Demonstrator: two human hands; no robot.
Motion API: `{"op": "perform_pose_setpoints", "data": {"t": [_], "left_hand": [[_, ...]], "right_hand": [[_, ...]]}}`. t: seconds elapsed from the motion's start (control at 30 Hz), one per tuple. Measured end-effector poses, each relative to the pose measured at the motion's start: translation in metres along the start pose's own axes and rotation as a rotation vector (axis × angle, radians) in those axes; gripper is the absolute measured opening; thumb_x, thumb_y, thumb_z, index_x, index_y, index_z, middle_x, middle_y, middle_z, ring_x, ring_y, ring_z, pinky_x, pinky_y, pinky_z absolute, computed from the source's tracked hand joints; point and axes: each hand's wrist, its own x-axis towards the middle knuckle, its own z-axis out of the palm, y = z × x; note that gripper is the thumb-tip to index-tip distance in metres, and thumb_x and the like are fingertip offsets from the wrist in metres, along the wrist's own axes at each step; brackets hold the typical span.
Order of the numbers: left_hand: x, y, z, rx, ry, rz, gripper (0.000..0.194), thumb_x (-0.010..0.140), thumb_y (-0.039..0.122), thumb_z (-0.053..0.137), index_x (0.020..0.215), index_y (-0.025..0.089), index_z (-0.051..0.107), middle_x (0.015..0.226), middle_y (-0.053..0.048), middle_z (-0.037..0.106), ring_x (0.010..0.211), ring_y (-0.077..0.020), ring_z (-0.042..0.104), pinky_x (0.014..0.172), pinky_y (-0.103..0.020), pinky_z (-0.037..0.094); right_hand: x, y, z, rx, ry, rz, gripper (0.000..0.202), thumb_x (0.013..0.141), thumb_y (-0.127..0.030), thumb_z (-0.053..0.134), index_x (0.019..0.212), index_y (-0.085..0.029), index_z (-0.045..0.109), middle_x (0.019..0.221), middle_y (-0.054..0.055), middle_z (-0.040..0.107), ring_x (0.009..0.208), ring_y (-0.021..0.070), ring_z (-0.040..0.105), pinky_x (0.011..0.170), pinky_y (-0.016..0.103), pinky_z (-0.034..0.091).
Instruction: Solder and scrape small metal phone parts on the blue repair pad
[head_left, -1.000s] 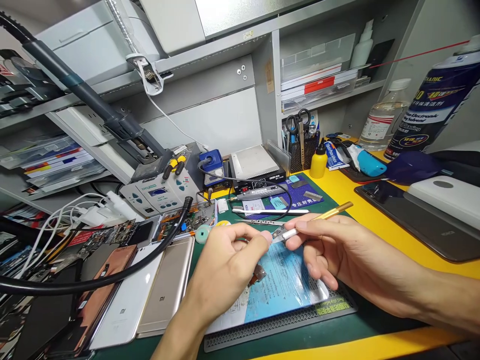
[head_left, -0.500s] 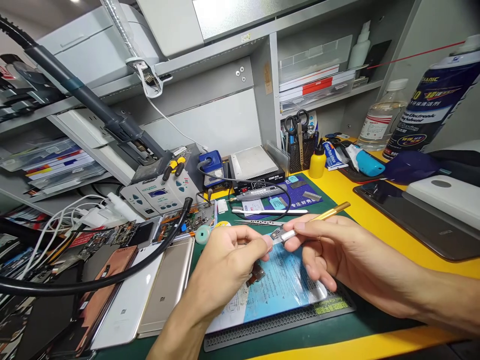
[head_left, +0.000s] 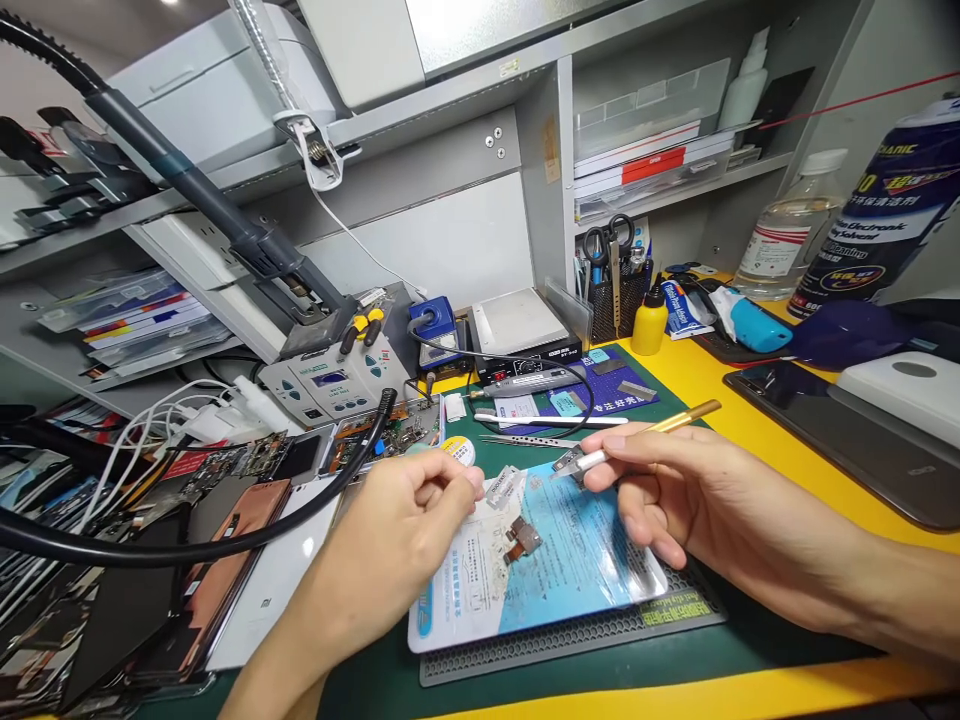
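My right hand (head_left: 675,490) grips a craft knife (head_left: 660,422) with a gold handle and white collar, its blade end pointing left. Right by the blade is a small dark electronic part (head_left: 568,462), partly hidden; whether my fingers touch it I cannot tell. My left hand (head_left: 420,540) is closed in a pinch at the left of a blue-and-white printed sheet (head_left: 585,560); what is between its fingertips, if anything, is hidden. Beside those fingertips lies a silver printed piece (head_left: 504,488). A brown flex part with a metallic module (head_left: 523,540) rests on the sheet.
Under the sheet is a grey perforated mat (head_left: 570,645) on a green work mat. Tweezers (head_left: 529,441) and a white brush (head_left: 555,420) lie behind. Phone backs (head_left: 225,560) and a black hose (head_left: 285,540) are at left; a dark phone (head_left: 832,440) is at right.
My left hand has moved left, away from the knife and the small dark part. The silver piece and flex part now show more fully. The view has shifted slightly.
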Motion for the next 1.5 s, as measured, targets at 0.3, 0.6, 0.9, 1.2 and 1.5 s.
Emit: {"op": "perform_pose_setpoints", "data": {"t": [0.3, 0.6, 0.9, 1.2, 1.5], "left_hand": [[-0.01, -0.021, -0.008, -0.06, 0.147, 0.008, 0.032, 0.087, 0.052, 0.063, 0.081, 0.021, 0.068, 0.07, 0.002, 0.057, 0.065, -0.0127, 0.048, 0.055, -0.023, 0.033], [0.007, -0.009, 0.017, 0.534, 0.161, 0.384, 0.022, 0.098, 0.022, 0.049, 0.087, 0.023, 0.068, 0.09, 0.0, 0.064, 0.09, -0.0189, 0.055, 0.078, -0.033, 0.04], [0.01, -0.002, 0.023, 0.675, 0.106, 0.418, 0.025, 0.1, 0.023, 0.046, 0.09, 0.023, 0.069, 0.09, -0.001, 0.061, 0.091, -0.022, 0.05, 0.072, -0.037, 0.037], [0.011, -0.008, 0.021, 0.657, 0.101, 0.441, 0.028, 0.101, 0.024, 0.043, 0.095, 0.024, 0.07, 0.09, -0.001, 0.061, 0.092, -0.0211, 0.051, 0.076, -0.036, 0.041], [0.012, -0.008, 0.022, 0.636, 0.103, 0.43, 0.025, 0.1, 0.024, 0.045, 0.095, 0.025, 0.07, 0.092, -0.001, 0.063, 0.092, -0.0206, 0.054, 0.077, -0.036, 0.042]], "right_hand": [[-0.002, -0.003, 0.002, 0.038, 0.032, 0.075, 0.015, 0.089, -0.027, 0.068, 0.087, -0.012, 0.071, 0.075, 0.006, 0.075, 0.039, 0.0082, 0.055, 0.035, 0.017, 0.048], [-0.004, -0.002, 0.003, 0.044, 0.042, 0.08, 0.016, 0.087, -0.026, 0.07, 0.08, -0.012, 0.072, 0.057, 0.004, 0.067, 0.04, 0.011, 0.055, 0.037, 0.019, 0.049], [-0.003, -0.002, 0.002, 0.027, 0.009, 0.063, 0.019, 0.089, -0.028, 0.068, 0.079, -0.012, 0.073, 0.05, 0.002, 0.062, 0.04, 0.0117, 0.055, 0.037, 0.019, 0.048], [-0.004, -0.002, 0.002, 0.021, 0.003, 0.054, 0.02, 0.088, -0.028, 0.069, 0.078, -0.011, 0.073, 0.053, 0.002, 0.063, 0.041, 0.0109, 0.055, 0.037, 0.019, 0.048], [-0.003, -0.002, 0.003, 0.009, -0.01, 0.047, 0.023, 0.089, -0.029, 0.068, 0.077, -0.01, 0.073, 0.055, 0.002, 0.063, 0.042, 0.0107, 0.056, 0.038, 0.019, 0.049]]}}
